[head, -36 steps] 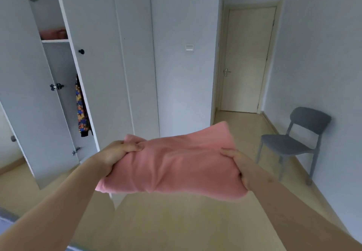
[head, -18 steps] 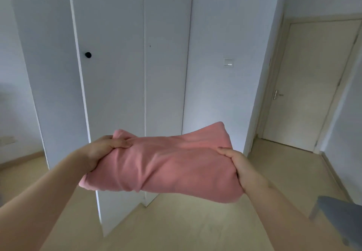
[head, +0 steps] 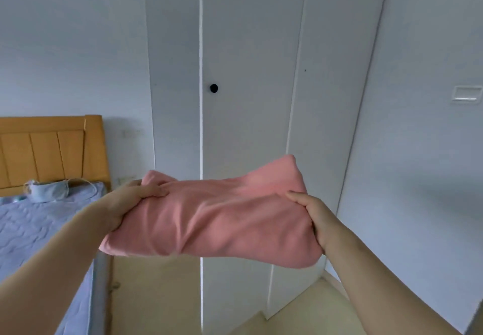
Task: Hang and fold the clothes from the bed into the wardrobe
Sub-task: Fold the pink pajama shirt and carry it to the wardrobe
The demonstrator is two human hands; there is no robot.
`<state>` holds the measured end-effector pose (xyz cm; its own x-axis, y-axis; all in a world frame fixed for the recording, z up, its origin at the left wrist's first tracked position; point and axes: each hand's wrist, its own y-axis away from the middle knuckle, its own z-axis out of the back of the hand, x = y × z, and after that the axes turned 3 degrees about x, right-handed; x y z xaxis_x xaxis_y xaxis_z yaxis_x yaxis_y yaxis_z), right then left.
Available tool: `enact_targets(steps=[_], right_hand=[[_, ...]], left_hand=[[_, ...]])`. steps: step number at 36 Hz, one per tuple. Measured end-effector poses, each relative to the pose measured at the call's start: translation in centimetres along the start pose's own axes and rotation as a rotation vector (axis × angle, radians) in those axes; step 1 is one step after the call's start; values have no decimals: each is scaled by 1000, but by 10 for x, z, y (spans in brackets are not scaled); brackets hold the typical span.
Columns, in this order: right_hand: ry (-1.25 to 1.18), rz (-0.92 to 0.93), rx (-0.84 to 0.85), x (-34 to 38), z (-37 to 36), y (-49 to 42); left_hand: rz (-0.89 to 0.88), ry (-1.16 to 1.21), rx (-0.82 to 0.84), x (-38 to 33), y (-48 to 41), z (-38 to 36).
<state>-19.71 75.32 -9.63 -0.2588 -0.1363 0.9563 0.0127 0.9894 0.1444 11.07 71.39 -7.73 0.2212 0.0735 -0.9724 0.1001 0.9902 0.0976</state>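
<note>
The folded cloth (head: 214, 217) hangs before the wardrobe (head: 248, 73), the bed (head: 31, 225) left.

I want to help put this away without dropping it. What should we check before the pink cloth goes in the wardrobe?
1. Left hand grips the pink cloth: ok.
2. Right hand grips its other end: ok.
3. Cloth folded, nothing dangling: ok, it only sags in the middle.
4. Shelf in sight: not ok, only white wardrobe doors show.
5. Door with the black knob open: cannot tell.
6. Bed finished: cannot tell, a pale blue thing lies near the headboard.
</note>
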Motion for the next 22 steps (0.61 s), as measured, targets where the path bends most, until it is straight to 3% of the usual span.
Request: enact_targets(steps=[14, 22], right_hand=[[21, -35, 394, 2, -171, -213], [78, -24, 471, 3, -253, -326]], left_hand=[[92, -70, -306, -4, -130, 164], [78, -54, -448, 2, -196, 231]])
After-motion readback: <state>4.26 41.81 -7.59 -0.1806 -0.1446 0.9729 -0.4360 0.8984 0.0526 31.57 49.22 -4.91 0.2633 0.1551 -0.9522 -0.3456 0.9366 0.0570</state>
